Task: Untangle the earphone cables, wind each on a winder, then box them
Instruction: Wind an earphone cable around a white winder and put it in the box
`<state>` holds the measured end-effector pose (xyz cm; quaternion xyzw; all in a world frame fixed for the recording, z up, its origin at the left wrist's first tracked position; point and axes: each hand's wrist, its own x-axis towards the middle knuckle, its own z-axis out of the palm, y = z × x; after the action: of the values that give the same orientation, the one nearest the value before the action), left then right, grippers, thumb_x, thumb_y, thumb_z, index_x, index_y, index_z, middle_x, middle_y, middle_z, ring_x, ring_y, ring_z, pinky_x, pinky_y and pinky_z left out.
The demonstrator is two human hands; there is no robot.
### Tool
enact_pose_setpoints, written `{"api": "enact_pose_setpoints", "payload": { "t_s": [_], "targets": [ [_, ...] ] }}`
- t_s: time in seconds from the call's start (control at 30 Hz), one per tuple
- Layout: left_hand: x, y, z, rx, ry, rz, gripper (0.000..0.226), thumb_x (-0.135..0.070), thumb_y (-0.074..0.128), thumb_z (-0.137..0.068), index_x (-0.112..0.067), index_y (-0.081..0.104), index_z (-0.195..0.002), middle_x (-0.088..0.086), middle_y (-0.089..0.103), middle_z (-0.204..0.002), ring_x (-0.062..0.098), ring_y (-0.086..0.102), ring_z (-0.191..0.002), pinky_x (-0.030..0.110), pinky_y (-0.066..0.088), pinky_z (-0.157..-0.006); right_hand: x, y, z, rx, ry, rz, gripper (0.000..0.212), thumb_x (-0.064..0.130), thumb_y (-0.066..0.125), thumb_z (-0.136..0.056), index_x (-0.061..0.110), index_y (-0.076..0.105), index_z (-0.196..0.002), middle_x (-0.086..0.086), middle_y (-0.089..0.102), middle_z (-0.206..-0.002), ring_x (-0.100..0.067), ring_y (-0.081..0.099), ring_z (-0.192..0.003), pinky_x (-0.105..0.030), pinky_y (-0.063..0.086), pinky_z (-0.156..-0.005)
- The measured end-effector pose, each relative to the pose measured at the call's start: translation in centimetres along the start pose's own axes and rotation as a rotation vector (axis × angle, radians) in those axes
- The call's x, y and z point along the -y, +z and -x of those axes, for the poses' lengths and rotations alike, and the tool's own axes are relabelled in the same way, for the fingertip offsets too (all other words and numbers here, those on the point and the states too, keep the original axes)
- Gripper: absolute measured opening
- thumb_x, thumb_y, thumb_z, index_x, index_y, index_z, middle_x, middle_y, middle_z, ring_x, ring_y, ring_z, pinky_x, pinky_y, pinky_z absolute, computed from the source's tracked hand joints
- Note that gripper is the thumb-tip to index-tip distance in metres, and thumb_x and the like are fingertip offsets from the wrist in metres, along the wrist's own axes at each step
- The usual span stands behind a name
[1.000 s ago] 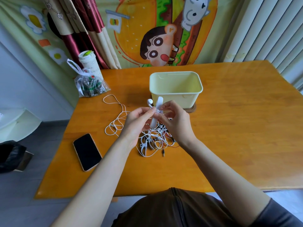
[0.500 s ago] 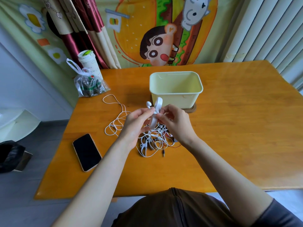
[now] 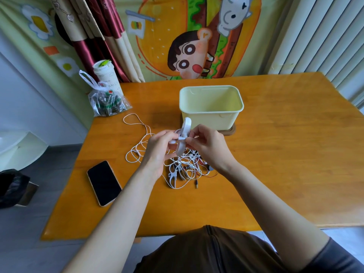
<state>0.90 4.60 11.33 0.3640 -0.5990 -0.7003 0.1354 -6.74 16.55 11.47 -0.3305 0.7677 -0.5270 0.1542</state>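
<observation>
A white flat winder point(image 3: 184, 134) stands upright between both hands, above the table's middle. My left hand point(image 3: 157, 152) pinches a white earbud and its cable against the winder's left side. My right hand point(image 3: 206, 146) pinches the winder from the right with thumb and fingers. Below them lies a tangle of white and dark earphone cables point(image 3: 185, 168), a jack plug point(image 3: 196, 184) sticking out toward me. One long white cable point(image 3: 137, 131) loops out to the left. The pale yellow box point(image 3: 210, 107) stands open just behind the hands.
A phone point(image 3: 104, 183) lies face up at the left, near the table's front edge. A clear plastic bag point(image 3: 107, 102) and a white cup point(image 3: 105, 75) stand at the back left corner. The box sits on a brown coaster point(image 3: 229, 131).
The earbud went from beside the winder's top down to its left side, under my left fingers. Both hands shifted only slightly; the winder stays upright.
</observation>
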Motion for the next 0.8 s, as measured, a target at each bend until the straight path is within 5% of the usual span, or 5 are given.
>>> {"api": "enact_pose_setpoints", "payload": {
  "t_s": [0.2, 0.33, 0.5, 0.67, 0.8],
  "targets": [
    [-0.2, -0.4, 0.3, 0.077, 0.005, 0.039, 0.024, -0.012, 0.042, -0.09, -0.016, 0.065, -0.088, 0.004, 0.064, -0.087, 0.015, 0.059, -0.083, 0.04, 0.048, -0.083, 0.3, 0.0, -0.1, -0.002, 0.006, -0.009, 0.014, 0.016, 0.065, -0.086, 0.019, 0.057, -0.075, -0.007, 0.068, -0.075, -0.03, 0.063, -0.073, -0.034, 0.049, -0.06],
    [-0.2, -0.5, 0.3, 0.075, -0.012, 0.07, 0.026, -0.009, 0.036, -0.093, -0.014, 0.062, -0.093, 0.007, 0.062, -0.089, 0.018, 0.06, -0.084, 0.042, 0.049, -0.083, 0.4, 0.0, -0.1, 0.022, 0.014, 0.003, 0.018, 0.017, 0.065, -0.086, 0.023, 0.056, -0.072, 0.004, 0.064, -0.069, -0.008, 0.052, -0.057, -0.02, 0.039, -0.054],
    [-0.2, -0.7, 0.5, 0.113, -0.029, 0.089, 0.028, -0.003, 0.033, -0.09, -0.013, 0.059, -0.094, 0.009, 0.063, -0.094, 0.022, 0.061, -0.089, 0.04, 0.05, -0.08, 0.4, 0.1, -0.1, 0.023, 0.018, 0.01, 0.015, 0.017, 0.065, -0.086, 0.02, 0.057, -0.074, 0.009, 0.062, -0.068, -0.001, 0.052, -0.059, -0.015, 0.038, -0.055],
    [-0.1, -1.0, 0.8, 0.174, 0.095, -0.118, 0.027, -0.004, 0.039, -0.09, -0.018, 0.061, -0.093, 0.004, 0.066, -0.096, 0.018, 0.059, -0.092, 0.032, 0.045, -0.079, 0.1, -0.1, 0.0, 0.027, 0.026, 0.027, 0.012, 0.017, 0.066, -0.085, 0.016, 0.059, -0.075, 0.011, 0.058, -0.064, 0.001, 0.048, -0.051, -0.011, 0.034, -0.049],
    [-0.3, -1.2, 1.0, 0.196, 0.137, -0.205, 0.014, -0.024, 0.058, -0.078, -0.026, 0.064, -0.09, 0.004, 0.066, -0.098, 0.017, 0.059, -0.097, 0.032, 0.045, -0.083, 0.0, -0.1, -0.1, 0.025, 0.038, 0.011, 0.012, 0.019, 0.065, -0.086, 0.017, 0.06, -0.075, 0.004, 0.065, -0.071, -0.007, 0.054, -0.06, -0.017, 0.039, -0.054]
  ]
}}
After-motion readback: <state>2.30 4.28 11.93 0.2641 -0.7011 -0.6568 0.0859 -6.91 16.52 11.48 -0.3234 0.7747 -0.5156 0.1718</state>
